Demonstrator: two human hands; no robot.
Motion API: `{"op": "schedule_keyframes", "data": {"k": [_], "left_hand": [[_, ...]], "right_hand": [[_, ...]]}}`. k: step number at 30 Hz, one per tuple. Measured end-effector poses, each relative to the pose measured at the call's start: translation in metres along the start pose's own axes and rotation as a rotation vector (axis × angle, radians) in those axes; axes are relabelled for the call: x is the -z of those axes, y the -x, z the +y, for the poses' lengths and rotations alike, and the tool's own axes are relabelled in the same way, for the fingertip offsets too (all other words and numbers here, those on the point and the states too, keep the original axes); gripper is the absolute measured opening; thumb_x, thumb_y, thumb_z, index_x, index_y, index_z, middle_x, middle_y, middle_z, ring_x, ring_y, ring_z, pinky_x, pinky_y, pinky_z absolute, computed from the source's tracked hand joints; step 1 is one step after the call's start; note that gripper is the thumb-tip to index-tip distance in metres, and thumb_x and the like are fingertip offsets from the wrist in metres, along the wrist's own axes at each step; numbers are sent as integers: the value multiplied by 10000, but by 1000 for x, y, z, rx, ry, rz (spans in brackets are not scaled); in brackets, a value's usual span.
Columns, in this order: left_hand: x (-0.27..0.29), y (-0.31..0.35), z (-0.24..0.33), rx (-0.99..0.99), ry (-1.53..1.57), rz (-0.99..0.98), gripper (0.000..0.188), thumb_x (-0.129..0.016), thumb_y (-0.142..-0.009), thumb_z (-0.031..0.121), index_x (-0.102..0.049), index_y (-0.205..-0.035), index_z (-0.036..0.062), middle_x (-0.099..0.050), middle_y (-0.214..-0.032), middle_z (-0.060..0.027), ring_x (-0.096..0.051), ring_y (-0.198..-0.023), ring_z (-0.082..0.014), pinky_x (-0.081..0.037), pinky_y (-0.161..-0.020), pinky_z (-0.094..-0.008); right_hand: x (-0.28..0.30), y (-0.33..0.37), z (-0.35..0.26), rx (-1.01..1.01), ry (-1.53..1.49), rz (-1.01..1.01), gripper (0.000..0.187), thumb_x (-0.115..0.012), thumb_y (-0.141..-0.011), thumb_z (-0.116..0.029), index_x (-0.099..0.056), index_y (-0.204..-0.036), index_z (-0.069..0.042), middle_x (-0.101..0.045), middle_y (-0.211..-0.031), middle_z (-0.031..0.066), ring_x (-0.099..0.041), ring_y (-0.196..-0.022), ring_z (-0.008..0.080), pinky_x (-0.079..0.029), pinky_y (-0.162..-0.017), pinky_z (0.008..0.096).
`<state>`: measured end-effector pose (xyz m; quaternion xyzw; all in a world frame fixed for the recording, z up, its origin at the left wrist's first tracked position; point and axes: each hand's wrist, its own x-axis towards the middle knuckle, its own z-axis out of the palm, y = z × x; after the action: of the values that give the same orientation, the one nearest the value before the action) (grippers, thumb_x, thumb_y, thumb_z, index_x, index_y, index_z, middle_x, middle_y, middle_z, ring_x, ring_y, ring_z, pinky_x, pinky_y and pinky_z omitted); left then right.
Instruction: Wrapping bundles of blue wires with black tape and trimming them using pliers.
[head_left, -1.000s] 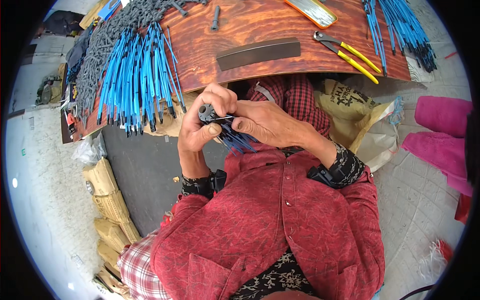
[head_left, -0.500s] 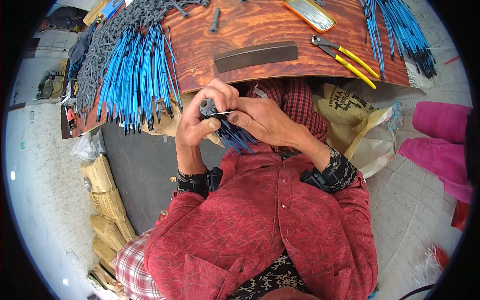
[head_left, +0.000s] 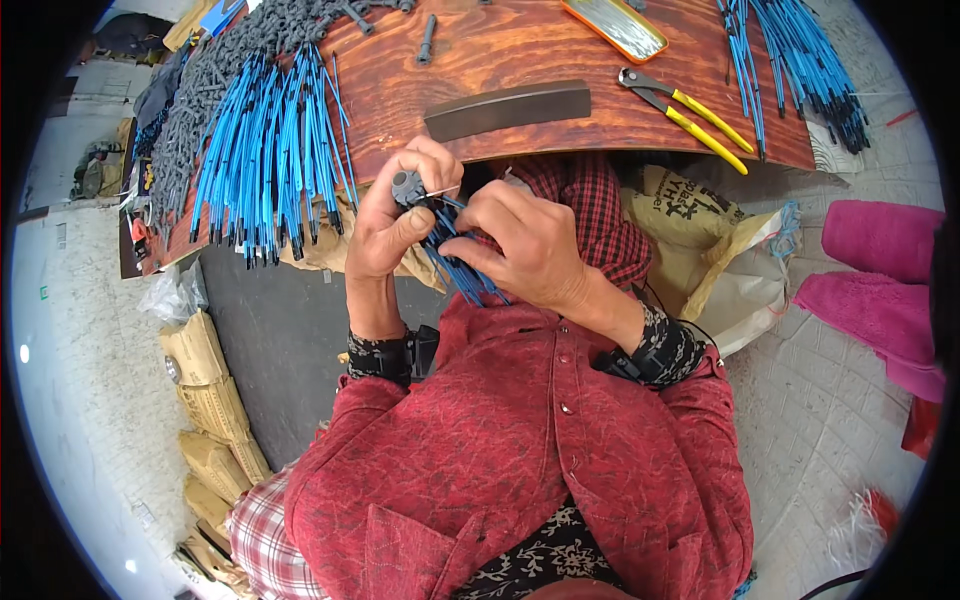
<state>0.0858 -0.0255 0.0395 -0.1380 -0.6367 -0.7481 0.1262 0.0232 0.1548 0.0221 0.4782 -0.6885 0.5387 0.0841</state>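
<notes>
My left hand [head_left: 385, 225] is raised just off the table's near edge, closed round a grey ribbed plastic piece with a round end [head_left: 407, 187]. A thin pale needle-like strip [head_left: 440, 190] pokes out from its fingers. Below the grey piece hangs a bunch of thin blue sticks with dark ends [head_left: 465, 275], partly covered by my hands. My right hand [head_left: 530, 240] is beside this bunch, its thumb and forefinger curled at the blue sticks. How many sticks lie between those fingers is hidden.
On the wooden table [head_left: 500, 55] lie a pile of grey plastic pieces [head_left: 185, 140], blue sticks [head_left: 270, 150], a dark bar [head_left: 510, 108], yellow-handled pincers [head_left: 690, 115] and an orange-rimmed tin [head_left: 620, 30]. A woven sack [head_left: 740, 270] stands below right.
My right hand has left the pale strip and moved slightly right and down to the blue sticks. My left hand keeps its hold on the grey piece, a little higher.
</notes>
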Motion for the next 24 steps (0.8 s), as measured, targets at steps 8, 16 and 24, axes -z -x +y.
{"op": "schedule_keyframes", "data": {"k": [8, 16, 24], "left_hand": [[-4, -5, 6, -12, 7, 1, 451, -748, -915, 389, -520, -1068, 32, -443, -1017, -84, -441, -921, -198, -393, -816, -347], [-11, -13, 10, -13, -13, -42, 406, -749, -922, 344, -521, -1066, 40, -438, -1027, -83, -440, -934, -196, -393, -833, -344], [-14, 0, -4, 33, 27, 13, 329, -744, -928, 266, -517, -1049, 60, -435, -1028, -76, -438, -937, -188, -392, -843, -332]], "right_hand": [[-1, 2, -10, 24, 82, 53, 220, -794, -795, -190, -606, -851, -93, -572, -743, 52, -645, -631, 237, -502, -543, 353], [3, 6, -14, 40, 167, -8, 117, -674, -871, -116, -572, -919, -86, -535, -782, 62, -638, -566, 226, -492, -465, 359], [-2, 13, -14, -24, 172, -76, 175, -655, -860, -79, -498, -937, -70, -513, -791, 93, -653, -624, 268, -513, -479, 381]]}}
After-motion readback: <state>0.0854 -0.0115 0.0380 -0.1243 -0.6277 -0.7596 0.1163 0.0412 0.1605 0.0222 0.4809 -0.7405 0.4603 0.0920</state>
